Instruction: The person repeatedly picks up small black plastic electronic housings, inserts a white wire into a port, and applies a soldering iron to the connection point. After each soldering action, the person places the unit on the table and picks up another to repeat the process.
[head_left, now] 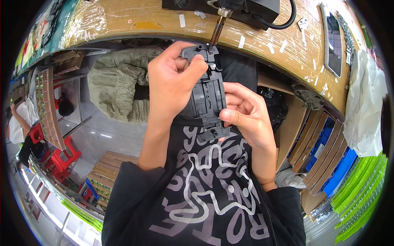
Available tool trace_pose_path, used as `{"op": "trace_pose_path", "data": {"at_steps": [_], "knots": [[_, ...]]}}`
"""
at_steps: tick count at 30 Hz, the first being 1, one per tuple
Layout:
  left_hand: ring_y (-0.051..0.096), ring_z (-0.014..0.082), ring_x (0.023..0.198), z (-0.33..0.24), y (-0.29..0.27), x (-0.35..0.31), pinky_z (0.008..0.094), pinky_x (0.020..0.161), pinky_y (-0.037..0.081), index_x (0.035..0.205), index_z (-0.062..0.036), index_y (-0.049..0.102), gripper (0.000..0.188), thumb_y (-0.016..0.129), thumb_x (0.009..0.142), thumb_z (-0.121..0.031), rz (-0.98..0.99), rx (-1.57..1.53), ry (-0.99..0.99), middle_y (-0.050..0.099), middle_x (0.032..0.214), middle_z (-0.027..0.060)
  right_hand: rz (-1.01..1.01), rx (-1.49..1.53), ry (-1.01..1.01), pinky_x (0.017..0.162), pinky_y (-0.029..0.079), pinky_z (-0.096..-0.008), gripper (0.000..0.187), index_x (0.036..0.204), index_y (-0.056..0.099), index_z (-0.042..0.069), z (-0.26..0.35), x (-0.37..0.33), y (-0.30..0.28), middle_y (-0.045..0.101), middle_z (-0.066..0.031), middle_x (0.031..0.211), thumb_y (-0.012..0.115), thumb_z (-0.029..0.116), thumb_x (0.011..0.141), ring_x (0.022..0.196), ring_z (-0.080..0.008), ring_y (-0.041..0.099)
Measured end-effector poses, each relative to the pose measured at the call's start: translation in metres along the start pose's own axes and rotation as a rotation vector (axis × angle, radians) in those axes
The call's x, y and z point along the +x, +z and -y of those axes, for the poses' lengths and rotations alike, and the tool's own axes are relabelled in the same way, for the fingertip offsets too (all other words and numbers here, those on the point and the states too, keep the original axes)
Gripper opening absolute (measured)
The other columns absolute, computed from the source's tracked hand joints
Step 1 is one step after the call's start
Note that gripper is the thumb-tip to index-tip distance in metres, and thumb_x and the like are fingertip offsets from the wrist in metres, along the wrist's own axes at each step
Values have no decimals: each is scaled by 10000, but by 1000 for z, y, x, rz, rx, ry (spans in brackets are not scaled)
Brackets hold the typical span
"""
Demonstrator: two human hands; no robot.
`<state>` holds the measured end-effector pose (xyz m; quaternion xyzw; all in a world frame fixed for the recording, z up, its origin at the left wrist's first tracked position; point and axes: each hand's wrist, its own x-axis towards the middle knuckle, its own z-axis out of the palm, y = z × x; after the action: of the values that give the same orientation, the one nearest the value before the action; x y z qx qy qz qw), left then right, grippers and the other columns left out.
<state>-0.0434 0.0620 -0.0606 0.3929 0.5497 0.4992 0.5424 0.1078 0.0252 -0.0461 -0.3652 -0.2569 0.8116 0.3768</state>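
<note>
A long black moulded plastic part with ribs and slots is held between my two hands, above my lap and just in front of the table edge. My left hand grips its far end, the thumb lying across the top face. Lower down, my right hand pinches the right side edge between thumb and fingers. From above, a downward-pointing tool with a metal collar and narrow shaft reaches the part's far right corner. Its tip meets or nearly meets the plastic; contact cannot be made out.
Behind the tool sits a black box with a cable on the wooden table. A phone lies right, beside a hanging plastic bag. Crates stand lower right. Left are red stools and another person.
</note>
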Motion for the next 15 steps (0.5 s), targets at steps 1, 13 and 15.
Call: {"op": "trace_pose_path", "data": {"at_steps": [1, 13, 15], "knots": [[392, -17, 452, -1, 0, 0, 163, 375, 258, 874, 43, 550, 136, 553, 749, -12, -2, 0, -4, 513, 517, -23, 0, 1, -2, 496, 527, -241, 365, 1084, 450, -74, 0, 0, 0, 588, -134, 872, 587, -6, 752, 704, -149, 583], [395, -18, 453, 0, 1, 0, 156, 380, 260, 884, 46, 548, 142, 548, 752, -5, 1, -49, 5, 514, 526, -23, -3, -3, -20, 501, 527, -242, 373, 1084, 449, -79, 0, 0, -1, 588, -142, 867, 594, 0, 749, 704, -147, 584], [396, -18, 455, 0, 2, 0, 154, 381, 261, 885, 46, 548, 142, 547, 753, -5, -2, -63, -1, 515, 528, -23, 5, -7, -21, 501, 526, -241, 375, 1086, 450, -80, 0, 0, -1, 588, -141, 865, 594, 2, 749, 702, -145, 583]]}}
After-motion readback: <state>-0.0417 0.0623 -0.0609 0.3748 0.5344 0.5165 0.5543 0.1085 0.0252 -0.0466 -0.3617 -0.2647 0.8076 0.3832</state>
